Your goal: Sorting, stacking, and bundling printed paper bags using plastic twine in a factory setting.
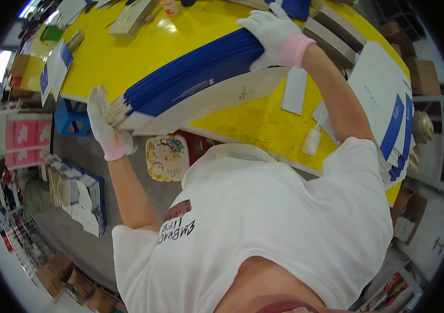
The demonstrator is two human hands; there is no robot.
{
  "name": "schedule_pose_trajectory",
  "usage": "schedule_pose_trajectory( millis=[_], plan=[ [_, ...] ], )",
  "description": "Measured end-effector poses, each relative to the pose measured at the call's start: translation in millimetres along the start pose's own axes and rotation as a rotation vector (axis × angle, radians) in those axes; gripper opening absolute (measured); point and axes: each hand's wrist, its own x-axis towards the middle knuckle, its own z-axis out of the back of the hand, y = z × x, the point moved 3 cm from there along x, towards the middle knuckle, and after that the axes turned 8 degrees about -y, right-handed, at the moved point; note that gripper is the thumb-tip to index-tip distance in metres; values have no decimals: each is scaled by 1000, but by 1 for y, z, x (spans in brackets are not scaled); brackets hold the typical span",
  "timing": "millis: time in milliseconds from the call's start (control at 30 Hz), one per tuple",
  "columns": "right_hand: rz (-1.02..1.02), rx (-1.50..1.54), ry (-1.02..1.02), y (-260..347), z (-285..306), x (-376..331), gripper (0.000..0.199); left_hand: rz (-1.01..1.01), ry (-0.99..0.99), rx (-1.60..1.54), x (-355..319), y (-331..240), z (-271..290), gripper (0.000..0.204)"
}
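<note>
A thick stack of flat blue and white paper bags [190, 73] is held up on edge between my two hands, at the near edge of the yellow table [222, 117]. My left hand [100, 119], in a white glove with a pink cuff, is closed round the stack's left end, past the table edge. At the upper right end my right hand [274, 39], gloved the same way, grips the stack with fingers over the top. The lower sheets fan out a little, and their white faces show below the blue.
On the right lies another pile of white and blue sheets [375, 96]. A white squeeze bottle [311, 141] and a narrow pale strip [294, 91] rest near me. Long grey boxes [331, 36] stand behind my right hand. A blue stool [71, 119] and a patterned seat [167, 158] are below.
</note>
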Motion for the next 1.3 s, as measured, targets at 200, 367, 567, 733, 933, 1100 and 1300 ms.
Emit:
schedule_pose_trajectory(
  millis=[200,367,567,733,933,1100,1300],
  plan=[
    [87,45,-32,-2,1,-9,94,77,-101,-166,-47,1,-30,49],
    [147,92,52,21,5,1,97,-30,-50,-224,-38,14,-15,48],
    [111,173,-74,24,1,7,35,-27,-204,-169,-57,6,-31,32],
    [178,194,-192,42,5,0,28,-50,-216,-183,-9,19,-30,13],
    [27,128,-37,69,19,6,60,-26,-114,-75,23,16,-9,31],
    [23,136,120,34,21,-7,106,-96,-171,-46,8,3,-24,47],
    [-65,14,47,24,12,-16,112,-89,-12,-91,12,6,-20,52]
  ],
)
